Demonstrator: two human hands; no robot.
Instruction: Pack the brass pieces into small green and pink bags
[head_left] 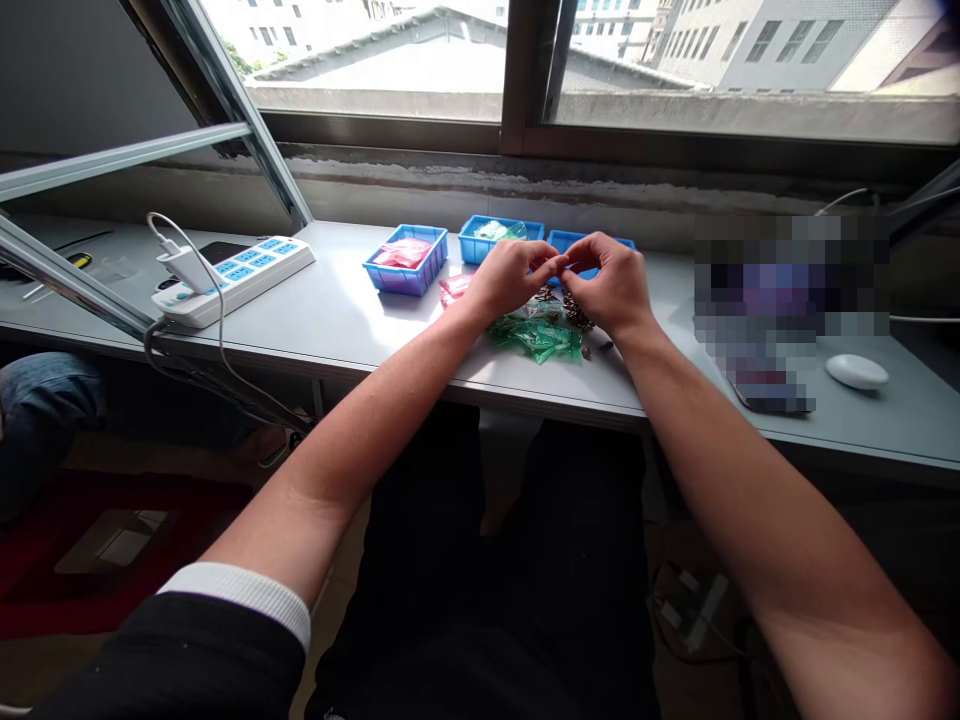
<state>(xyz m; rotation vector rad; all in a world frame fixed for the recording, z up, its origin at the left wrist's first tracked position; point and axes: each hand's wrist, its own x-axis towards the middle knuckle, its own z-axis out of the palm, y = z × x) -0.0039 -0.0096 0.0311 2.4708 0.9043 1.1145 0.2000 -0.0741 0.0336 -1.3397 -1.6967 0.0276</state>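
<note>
My left hand [511,277] and my right hand [611,287] meet above the table, fingertips pinched together and almost touching. Whatever lies between the fingertips is too small to make out. Just below them is a pile of small dark brown pieces [576,314], perhaps screws, partly covered by my hands. Crumpled green plastic bags [541,342] lie in front of the pile, under my left hand. A pink plastic bag [453,289] shows beside my left wrist. Directly behind my hands stands a blue bin [628,244], its inside mostly hidden.
A blue bin [429,275] with pink bags stands to the left, another blue bin [475,247] with pale green bags behind. A power strip [259,272] with a plugged-in charger lies left. At right are a phone [772,390] and a white mouse [857,372]. Someone's knee shows far left.
</note>
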